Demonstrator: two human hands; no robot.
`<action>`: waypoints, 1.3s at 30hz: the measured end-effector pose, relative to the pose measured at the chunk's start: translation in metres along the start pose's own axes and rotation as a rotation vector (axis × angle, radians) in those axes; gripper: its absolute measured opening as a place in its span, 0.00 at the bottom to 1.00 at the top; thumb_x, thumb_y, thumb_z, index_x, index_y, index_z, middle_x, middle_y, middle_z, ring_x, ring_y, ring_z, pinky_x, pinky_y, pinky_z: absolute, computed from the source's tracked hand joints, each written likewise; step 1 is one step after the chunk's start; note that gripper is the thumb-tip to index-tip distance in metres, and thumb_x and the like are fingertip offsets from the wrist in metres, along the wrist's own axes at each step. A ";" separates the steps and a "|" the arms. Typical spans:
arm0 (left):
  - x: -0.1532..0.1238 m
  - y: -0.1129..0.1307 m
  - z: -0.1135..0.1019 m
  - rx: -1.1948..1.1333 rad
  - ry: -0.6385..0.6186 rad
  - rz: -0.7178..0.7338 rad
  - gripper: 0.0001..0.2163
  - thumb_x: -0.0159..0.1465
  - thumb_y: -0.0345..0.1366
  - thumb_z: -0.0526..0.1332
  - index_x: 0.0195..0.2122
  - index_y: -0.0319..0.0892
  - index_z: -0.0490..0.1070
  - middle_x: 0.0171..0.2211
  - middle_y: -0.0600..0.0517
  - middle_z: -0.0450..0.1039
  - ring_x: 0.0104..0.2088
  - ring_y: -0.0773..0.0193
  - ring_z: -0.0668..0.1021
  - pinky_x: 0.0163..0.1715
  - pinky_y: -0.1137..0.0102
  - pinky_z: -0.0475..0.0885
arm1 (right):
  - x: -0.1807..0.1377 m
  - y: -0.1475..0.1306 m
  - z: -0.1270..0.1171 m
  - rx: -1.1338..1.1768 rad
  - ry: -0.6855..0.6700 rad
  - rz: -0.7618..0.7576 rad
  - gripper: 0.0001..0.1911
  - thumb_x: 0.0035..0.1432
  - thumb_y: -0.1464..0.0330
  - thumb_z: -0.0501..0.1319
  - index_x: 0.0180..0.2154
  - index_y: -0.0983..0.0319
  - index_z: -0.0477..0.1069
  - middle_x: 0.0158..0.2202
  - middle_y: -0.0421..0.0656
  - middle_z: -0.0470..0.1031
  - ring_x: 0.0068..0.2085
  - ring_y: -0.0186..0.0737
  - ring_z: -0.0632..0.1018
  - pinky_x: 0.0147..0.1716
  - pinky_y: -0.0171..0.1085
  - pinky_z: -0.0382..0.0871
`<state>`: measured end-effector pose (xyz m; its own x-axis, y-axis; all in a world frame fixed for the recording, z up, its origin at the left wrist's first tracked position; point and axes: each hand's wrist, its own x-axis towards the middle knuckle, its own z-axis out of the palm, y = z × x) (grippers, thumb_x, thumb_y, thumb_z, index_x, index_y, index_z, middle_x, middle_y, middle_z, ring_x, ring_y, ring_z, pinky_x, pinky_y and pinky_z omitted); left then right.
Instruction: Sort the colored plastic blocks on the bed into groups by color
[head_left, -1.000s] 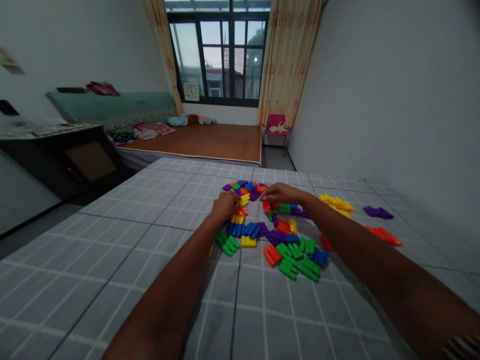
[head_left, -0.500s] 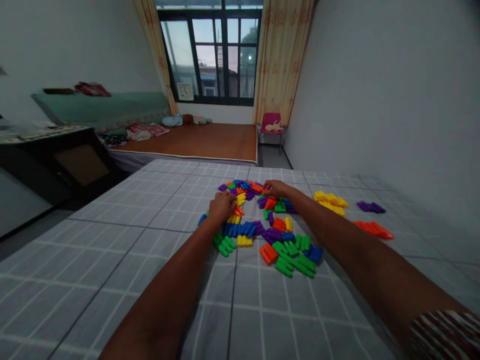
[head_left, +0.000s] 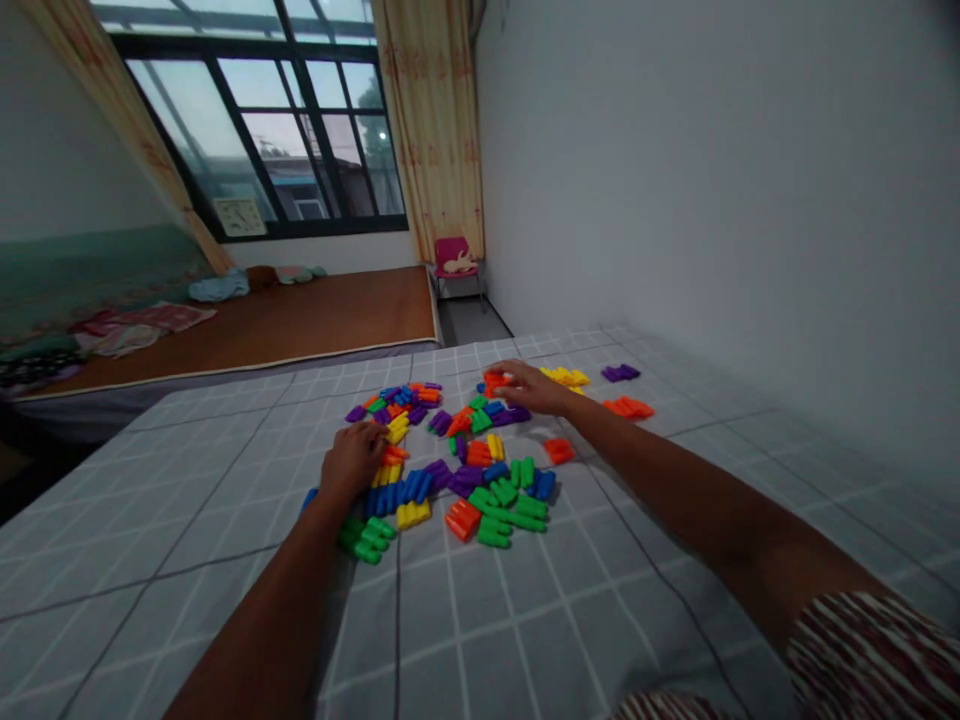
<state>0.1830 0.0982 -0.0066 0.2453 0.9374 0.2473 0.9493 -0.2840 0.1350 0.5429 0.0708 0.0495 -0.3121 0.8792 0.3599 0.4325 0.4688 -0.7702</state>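
Note:
My right hand [head_left: 525,388] is above the far right part of the spread of plastic toy pieces. Its fingers are closed around an orange toy piece [head_left: 495,381]. To the left, my left hand [head_left: 354,458] lies low with bent fingers, beside a yellow piece [head_left: 398,428] and an orange piece [head_left: 394,454]; its fingertips are mostly hidden. Between the hands are a mixed pile [head_left: 401,402], blue pieces [head_left: 397,494], purple pieces [head_left: 466,478] and, closer to me, green pieces [head_left: 511,508].
Sorted groups lie at the right: yellow pieces [head_left: 564,377], purple pieces [head_left: 621,373] and orange pieces [head_left: 628,408]. A single orange piece [head_left: 559,451] lies nearer. The grey checked cloth [head_left: 480,640] spans the surface. Beyond it stand a bed [head_left: 360,315] and a pink chair [head_left: 451,250].
My view has turned to the right. My right hand has moved right, away from the mixed pile, with an orange toy piece in its fingers. My left hand stays near the same yellow and orange pieces.

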 end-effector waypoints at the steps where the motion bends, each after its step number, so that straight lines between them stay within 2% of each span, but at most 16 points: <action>1: 0.001 -0.001 0.001 0.000 -0.002 0.007 0.16 0.65 0.39 0.51 0.46 0.47 0.76 0.51 0.49 0.73 0.51 0.54 0.73 0.50 0.62 0.70 | -0.013 0.005 -0.021 0.143 0.058 0.084 0.20 0.55 0.64 0.63 0.50 0.56 0.67 0.50 0.43 0.71 0.45 0.39 0.76 0.45 0.43 0.72; 4: 0.002 -0.003 0.001 0.007 -0.007 0.013 0.16 0.65 0.40 0.51 0.47 0.47 0.76 0.51 0.49 0.73 0.51 0.54 0.73 0.50 0.62 0.70 | -0.052 0.027 -0.089 0.469 0.354 0.297 0.21 0.50 0.62 0.66 0.47 0.53 0.65 0.43 0.38 0.73 0.40 0.35 0.77 0.43 0.41 0.74; 6: 0.002 -0.004 0.001 0.016 -0.007 0.015 0.17 0.65 0.40 0.50 0.47 0.46 0.76 0.51 0.48 0.73 0.51 0.54 0.73 0.49 0.62 0.70 | -0.079 0.044 -0.131 0.517 0.555 0.345 0.20 0.48 0.60 0.67 0.43 0.52 0.66 0.38 0.37 0.74 0.38 0.34 0.77 0.42 0.40 0.74; 8: 0.002 -0.004 0.001 0.020 -0.007 0.020 0.18 0.65 0.40 0.49 0.47 0.46 0.76 0.50 0.48 0.73 0.50 0.54 0.74 0.49 0.62 0.70 | -0.106 0.061 -0.162 0.440 0.662 0.378 0.20 0.47 0.59 0.67 0.42 0.53 0.67 0.39 0.38 0.74 0.38 0.35 0.76 0.42 0.39 0.74; 10: 0.003 -0.005 0.001 0.021 -0.007 0.023 0.18 0.66 0.40 0.48 0.47 0.46 0.76 0.50 0.48 0.74 0.49 0.55 0.74 0.49 0.62 0.70 | -0.131 0.075 -0.184 0.262 0.638 0.420 0.22 0.46 0.60 0.67 0.44 0.55 0.69 0.42 0.41 0.74 0.39 0.37 0.76 0.43 0.40 0.73; 13: 0.003 -0.007 0.002 0.033 0.007 0.027 0.18 0.65 0.41 0.48 0.47 0.46 0.76 0.50 0.49 0.73 0.50 0.54 0.74 0.49 0.63 0.71 | -0.161 0.090 -0.203 -0.055 0.418 0.517 0.31 0.43 0.63 0.66 0.51 0.59 0.68 0.44 0.46 0.75 0.43 0.44 0.76 0.46 0.44 0.70; 15: 0.004 -0.008 0.002 0.045 0.013 0.031 0.18 0.65 0.41 0.49 0.47 0.46 0.75 0.50 0.49 0.73 0.50 0.55 0.74 0.48 0.64 0.71 | -0.173 0.096 -0.210 -0.199 0.242 0.574 0.34 0.41 0.64 0.66 0.53 0.61 0.68 0.46 0.49 0.75 0.46 0.48 0.75 0.48 0.45 0.69; 18: 0.004 -0.009 0.002 0.057 0.006 0.033 0.18 0.65 0.41 0.48 0.47 0.46 0.75 0.49 0.48 0.74 0.49 0.55 0.75 0.48 0.65 0.71 | -0.179 0.099 -0.214 -0.273 -0.014 0.559 0.31 0.41 0.62 0.65 0.50 0.61 0.70 0.48 0.49 0.75 0.50 0.50 0.74 0.50 0.45 0.68; 21: 0.005 -0.010 0.002 0.066 -0.003 0.035 0.19 0.65 0.41 0.47 0.47 0.46 0.75 0.49 0.48 0.73 0.48 0.56 0.76 0.49 0.65 0.71 | -0.176 0.101 -0.210 -0.279 -0.164 0.495 0.30 0.43 0.60 0.65 0.51 0.59 0.71 0.51 0.47 0.74 0.52 0.51 0.73 0.53 0.45 0.66; 27: 0.006 -0.010 0.001 0.075 -0.011 0.049 0.19 0.65 0.40 0.47 0.47 0.45 0.75 0.49 0.48 0.74 0.49 0.56 0.75 0.51 0.65 0.70 | -0.172 0.103 -0.206 -0.331 -0.222 0.461 0.30 0.43 0.59 0.65 0.51 0.57 0.72 0.52 0.46 0.74 0.53 0.52 0.73 0.54 0.46 0.64; 32: 0.004 -0.008 0.000 0.062 -0.004 0.043 0.19 0.65 0.41 0.47 0.47 0.45 0.76 0.49 0.48 0.74 0.50 0.55 0.75 0.50 0.64 0.70 | -0.178 0.105 -0.214 -0.408 -0.084 0.551 0.31 0.43 0.63 0.63 0.53 0.58 0.71 0.54 0.48 0.73 0.54 0.52 0.73 0.52 0.46 0.67; 35: 0.003 -0.006 -0.001 0.054 0.005 0.043 0.18 0.64 0.40 0.48 0.46 0.46 0.76 0.49 0.48 0.74 0.49 0.55 0.75 0.50 0.63 0.71 | -0.179 0.110 -0.214 -0.433 -0.131 0.588 0.30 0.41 0.65 0.62 0.50 0.59 0.73 0.52 0.48 0.74 0.52 0.52 0.74 0.51 0.44 0.68; 39: 0.002 -0.003 -0.004 0.045 0.008 0.036 0.18 0.64 0.39 0.49 0.45 0.46 0.77 0.49 0.49 0.75 0.48 0.55 0.75 0.49 0.64 0.71 | -0.178 0.113 -0.211 -0.429 -0.189 0.564 0.30 0.41 0.64 0.62 0.50 0.59 0.74 0.52 0.47 0.75 0.52 0.50 0.74 0.52 0.43 0.67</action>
<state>0.1796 0.1003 -0.0030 0.2779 0.9251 0.2587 0.9479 -0.3078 0.0825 0.8258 -0.0144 0.0094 -0.0678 0.9852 -0.1575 0.8518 -0.0251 -0.5233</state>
